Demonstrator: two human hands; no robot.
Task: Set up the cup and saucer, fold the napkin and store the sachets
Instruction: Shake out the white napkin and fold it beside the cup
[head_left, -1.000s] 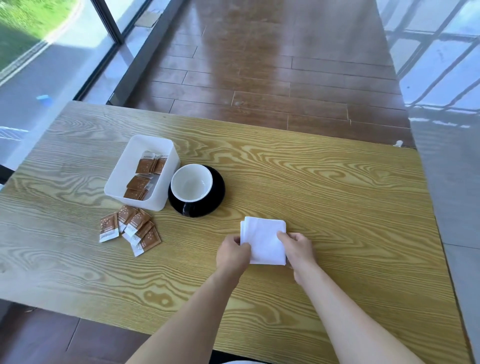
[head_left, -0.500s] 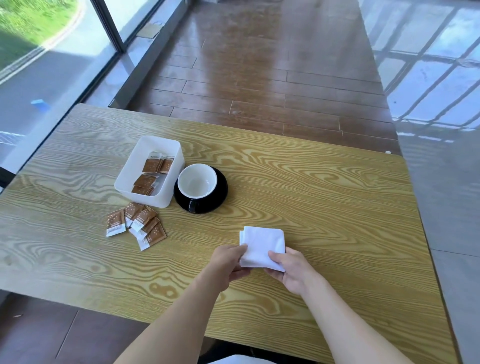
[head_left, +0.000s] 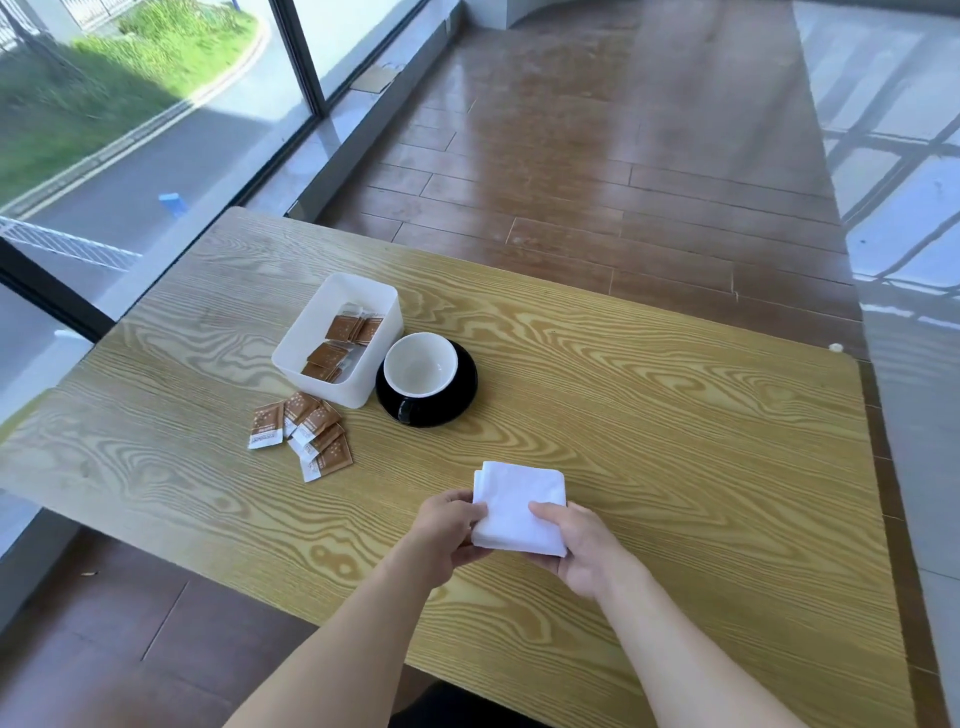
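While cup (head_left: 421, 364) waits, hands (head_left: 519, 535) hold napkin (head_left: 519, 506).

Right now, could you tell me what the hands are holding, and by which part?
Both hold the folded white napkin: the left hand pinches its left edge, the right hand its near right corner.
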